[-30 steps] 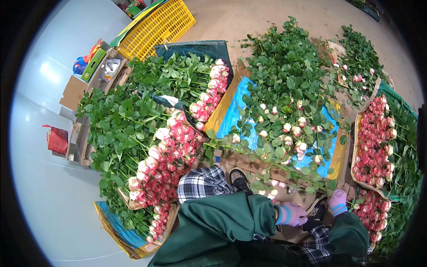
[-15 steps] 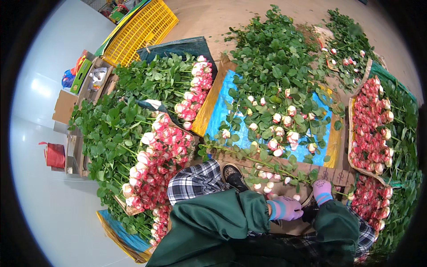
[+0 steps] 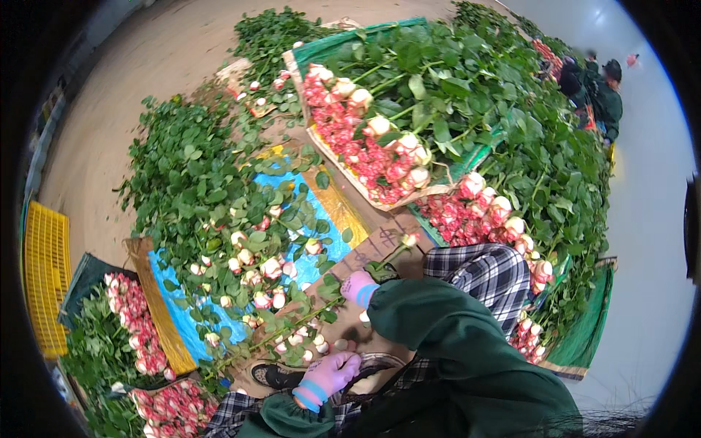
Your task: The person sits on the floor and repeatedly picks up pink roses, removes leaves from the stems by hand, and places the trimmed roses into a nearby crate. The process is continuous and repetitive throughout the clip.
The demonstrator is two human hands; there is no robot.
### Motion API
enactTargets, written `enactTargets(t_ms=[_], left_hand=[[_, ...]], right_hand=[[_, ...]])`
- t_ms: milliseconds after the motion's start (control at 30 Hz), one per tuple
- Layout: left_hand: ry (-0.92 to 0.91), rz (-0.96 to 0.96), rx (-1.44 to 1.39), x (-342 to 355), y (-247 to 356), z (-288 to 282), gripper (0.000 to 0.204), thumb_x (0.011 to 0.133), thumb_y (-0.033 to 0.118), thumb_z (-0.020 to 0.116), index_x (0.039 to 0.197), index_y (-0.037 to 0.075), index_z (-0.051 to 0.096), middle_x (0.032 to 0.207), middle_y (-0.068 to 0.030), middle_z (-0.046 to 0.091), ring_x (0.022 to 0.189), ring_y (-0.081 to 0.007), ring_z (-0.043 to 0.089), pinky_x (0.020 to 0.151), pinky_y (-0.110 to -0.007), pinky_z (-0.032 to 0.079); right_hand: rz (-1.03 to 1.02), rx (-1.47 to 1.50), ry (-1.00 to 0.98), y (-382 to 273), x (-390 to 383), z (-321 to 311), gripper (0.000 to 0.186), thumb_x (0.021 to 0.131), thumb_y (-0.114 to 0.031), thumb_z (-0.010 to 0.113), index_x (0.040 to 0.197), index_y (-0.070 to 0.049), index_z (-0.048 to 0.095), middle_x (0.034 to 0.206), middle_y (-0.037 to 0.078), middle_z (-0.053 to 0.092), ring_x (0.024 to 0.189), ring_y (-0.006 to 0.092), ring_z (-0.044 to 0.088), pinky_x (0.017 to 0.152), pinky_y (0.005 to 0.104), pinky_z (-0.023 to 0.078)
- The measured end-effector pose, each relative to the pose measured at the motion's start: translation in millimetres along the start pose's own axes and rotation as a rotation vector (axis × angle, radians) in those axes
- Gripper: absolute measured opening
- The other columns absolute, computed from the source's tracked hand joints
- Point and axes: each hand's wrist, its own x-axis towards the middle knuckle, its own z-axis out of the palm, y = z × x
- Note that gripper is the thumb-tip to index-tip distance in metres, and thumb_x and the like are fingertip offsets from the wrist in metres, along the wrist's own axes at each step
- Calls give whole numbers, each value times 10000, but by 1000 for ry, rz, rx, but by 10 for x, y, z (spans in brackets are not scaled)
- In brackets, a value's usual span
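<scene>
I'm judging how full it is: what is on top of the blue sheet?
Roses with white-and-pink heads and a thick mass of green leaves lie on the blue sheet. Bare patches show along both sides; the covered middle can't be seen.

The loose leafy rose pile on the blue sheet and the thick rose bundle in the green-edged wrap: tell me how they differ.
The loose leafy rose pile has its blooms scattered apart; the thick rose bundle packs its blooms into a dense block.
The pile's blooms look mainly white with pink; the bundle's are mostly deep pink.
The pile spreads over a blue sheet; the bundle is bordered by wrapping.
Both have plentiful green leaves.
</scene>
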Motion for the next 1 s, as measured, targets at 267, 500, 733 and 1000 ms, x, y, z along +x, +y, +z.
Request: enactTargets(t_ms=[267,500,733,1000], left_hand=[[21,-75,148,-52,243,-13,357,985,328,501,1128,16,602,881,-38,669,739,-82,585,681,-228,476],[-49,-37,-6,70,60,-3,271,984,262,508,1029,22,626,829,-30,662,706,-88,591,650,-228,484],[71,-83,-7,85,-207,-164,322,983,284,519,1018,-7,654,840,-54,671,634,-88,582,617,-224,495],[221,-121,-141,92,-439,-458,285,966,208,524,1091,-38,596,820,-126,678,629,-175,646,595,-244,531]], right_hand=[[64,102,90,155,-1,-142,220,847,-189,561,983,-118,719,950,65,710,908,256,678,709,393,534],[-213,479,409,899,-1022,-1506,317,857,-265,599,1137,-122,646,922,81,689,860,295,650,738,407,518],[-176,1072,1284,1742,-2851,-2368,329,891,-103,618,1215,-50,597,1006,85,686,779,178,652,688,296,561],[851,1715,1520,3343,-3305,-1905,307,952,-315,562,1148,-84,611,853,32,617,523,128,558,430,220,413]])
